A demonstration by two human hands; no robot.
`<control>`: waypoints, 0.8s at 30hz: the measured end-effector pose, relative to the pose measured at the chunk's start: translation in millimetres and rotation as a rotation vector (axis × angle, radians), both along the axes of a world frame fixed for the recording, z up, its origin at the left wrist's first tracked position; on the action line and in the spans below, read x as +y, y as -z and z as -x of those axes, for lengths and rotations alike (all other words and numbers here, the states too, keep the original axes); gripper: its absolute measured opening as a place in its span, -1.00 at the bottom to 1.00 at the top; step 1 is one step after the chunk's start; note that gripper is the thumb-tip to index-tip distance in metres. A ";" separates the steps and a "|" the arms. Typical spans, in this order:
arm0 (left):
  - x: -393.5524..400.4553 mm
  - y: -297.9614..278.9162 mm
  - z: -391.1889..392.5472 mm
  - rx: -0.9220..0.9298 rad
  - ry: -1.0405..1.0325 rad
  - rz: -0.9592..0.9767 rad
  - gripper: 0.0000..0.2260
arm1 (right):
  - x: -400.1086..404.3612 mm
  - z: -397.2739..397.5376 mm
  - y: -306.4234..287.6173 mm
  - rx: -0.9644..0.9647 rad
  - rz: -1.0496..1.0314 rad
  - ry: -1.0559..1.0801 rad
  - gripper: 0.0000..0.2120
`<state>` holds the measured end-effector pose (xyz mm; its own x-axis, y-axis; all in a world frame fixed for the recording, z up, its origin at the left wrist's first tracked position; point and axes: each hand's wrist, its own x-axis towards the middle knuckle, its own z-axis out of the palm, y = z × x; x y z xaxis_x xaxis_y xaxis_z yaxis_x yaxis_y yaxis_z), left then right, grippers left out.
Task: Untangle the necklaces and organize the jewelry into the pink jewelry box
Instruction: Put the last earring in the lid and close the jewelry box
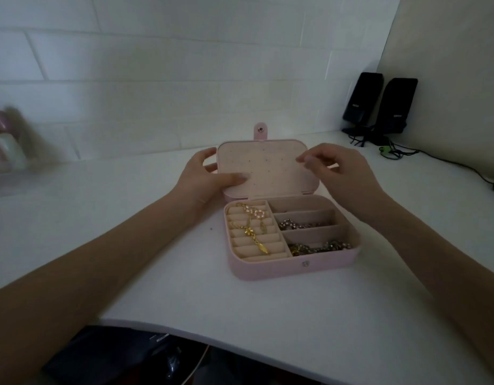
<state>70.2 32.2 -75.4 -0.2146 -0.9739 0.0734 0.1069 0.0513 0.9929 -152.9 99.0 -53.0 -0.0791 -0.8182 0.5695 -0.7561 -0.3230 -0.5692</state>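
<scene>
White table before me, against tiled wall. Pink jewelry box open at centre. Two black speakers far right corner, dark cables trailing right. Blurred items far left. Tiny dark speck left of box.

Two black speakers stand side by side at the far right corner of the white tabletop, dark cables trailing beside them toward the right edge.

The jewelry box lies open on the table, necklaces in its right compartments.
</scene>
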 end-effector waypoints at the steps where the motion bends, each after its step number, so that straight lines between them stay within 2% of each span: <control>1: -0.1 -0.4 0.3 0.048 0.036 -0.039 -0.32 | -3.2 7.7 4.5 -0.056 0.011 0.053 -0.83; 4: -3.4 -8.7 -2.6 0.046 0.052 -0.005 -0.64 | -10.0 28.2 22.2 -0.068 -0.016 0.151 -0.76; 6: -10.1 -16.5 -11.6 0.005 0.008 0.043 -0.74 | -12.9 34.2 31.8 0.002 -0.085 0.147 -0.73; 12: -37.7 -21.7 -61.5 0.029 -0.329 0.054 -0.85 | -18.5 28.4 42.6 0.296 -0.255 -0.017 -0.61; 17: -45.8 -16.9 -65.5 -0.023 -0.441 0.021 -0.80 | -32.9 17.7 39.3 0.425 -0.152 -0.050 -0.61; 20: -45.3 -14.9 -62.6 -0.058 -0.465 0.004 -0.76 | -54.5 9.6 39.7 0.420 -0.254 0.001 -0.59; 24: -44.7 -13.3 -59.2 -0.095 -0.487 0.020 -0.77 | -76.5 -0.4 38.3 0.375 -0.259 0.161 -0.73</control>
<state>129.4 -12.5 -62.0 0.2583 -0.9613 0.0956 -0.0251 0.0922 0.9954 -152.5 22.5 -91.3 -0.0444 -0.9309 0.3625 -0.9534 -0.0690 -0.2938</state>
